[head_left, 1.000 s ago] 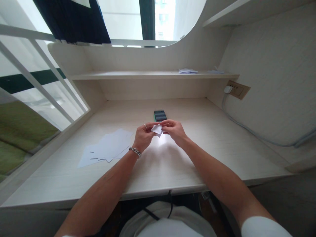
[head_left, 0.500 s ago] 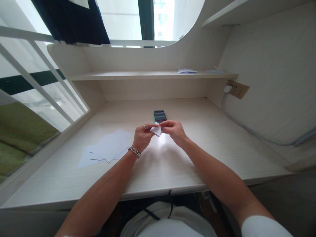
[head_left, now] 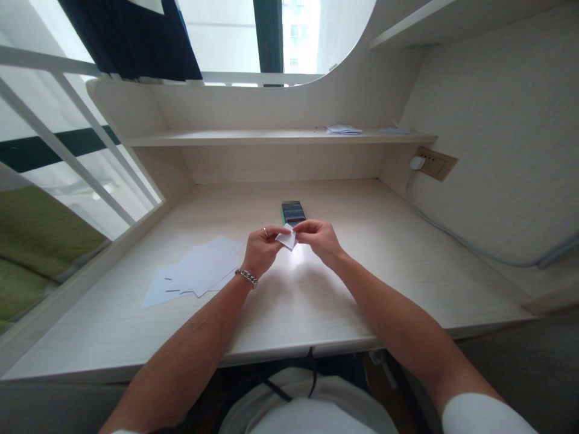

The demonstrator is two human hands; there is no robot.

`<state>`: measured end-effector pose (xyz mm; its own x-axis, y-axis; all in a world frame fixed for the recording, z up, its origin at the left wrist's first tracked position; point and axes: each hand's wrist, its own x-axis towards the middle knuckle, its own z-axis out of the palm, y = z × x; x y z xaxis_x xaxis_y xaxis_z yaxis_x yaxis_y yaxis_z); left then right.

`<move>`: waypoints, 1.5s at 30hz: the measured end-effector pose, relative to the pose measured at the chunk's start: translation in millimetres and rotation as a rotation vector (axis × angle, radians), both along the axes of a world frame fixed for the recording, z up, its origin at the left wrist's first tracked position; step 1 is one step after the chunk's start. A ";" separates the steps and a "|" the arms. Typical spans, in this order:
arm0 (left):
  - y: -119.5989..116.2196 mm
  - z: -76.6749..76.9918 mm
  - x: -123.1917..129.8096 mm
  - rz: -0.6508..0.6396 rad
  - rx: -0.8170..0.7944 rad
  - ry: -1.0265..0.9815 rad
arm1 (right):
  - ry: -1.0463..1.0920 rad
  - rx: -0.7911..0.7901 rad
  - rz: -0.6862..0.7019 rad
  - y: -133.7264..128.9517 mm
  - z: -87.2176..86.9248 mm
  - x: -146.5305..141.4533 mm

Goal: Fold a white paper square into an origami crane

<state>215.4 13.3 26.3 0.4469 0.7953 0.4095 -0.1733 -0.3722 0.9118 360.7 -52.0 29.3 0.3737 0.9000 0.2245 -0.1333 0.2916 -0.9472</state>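
Note:
Between my two hands, over the middle of the desk, is a small folded piece of white paper (head_left: 286, 239). My left hand (head_left: 262, 250), with a ring and a chain bracelet, pinches its left side between thumb and fingers. On the other side, my right hand (head_left: 320, 242) grips the paper's upper right edge with its fingertips. Just beyond the fingers lies a phone (head_left: 294, 212) with a dark screen and a green edge. White paper sheets (head_left: 203, 265) lie overlapping to the left of my left hand. My fingers cover part of the folded paper.
The pale wooden desk (head_left: 407, 283) runs back to a low shelf (head_left: 253, 141), which carries folded white papers (head_left: 344, 129). A white plug sits in the wall socket (head_left: 436, 163), and its grey cable (head_left: 470, 244) trails along the right. White railing bars (head_left: 90, 120) rise at the left.
Both hands keep nearly the same place and still pinch the folded paper. The phone's screen looks a little different.

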 end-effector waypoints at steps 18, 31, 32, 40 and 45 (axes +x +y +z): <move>-3.7 2.6 2.2 -0.162 -0.283 0.014 | -0.184 -0.067 0.019 1.7 -5.2 0.6; -1.7 4.3 -0.6 -0.326 -0.569 -0.181 | -0.130 -0.147 -0.018 1.1 -2.2 3.1; -1.0 3.8 -0.8 -0.334 -0.565 -0.173 | -0.132 -0.144 -0.018 0.9 -1.9 3.1; 1.4 0.5 1.3 -0.276 -0.472 -0.057 | -0.334 -0.096 -0.043 -1.6 -4.5 4.4; 1.2 -1.2 1.5 -0.302 -0.451 -0.038 | -0.559 -0.081 -0.142 -4.8 -4.3 4.5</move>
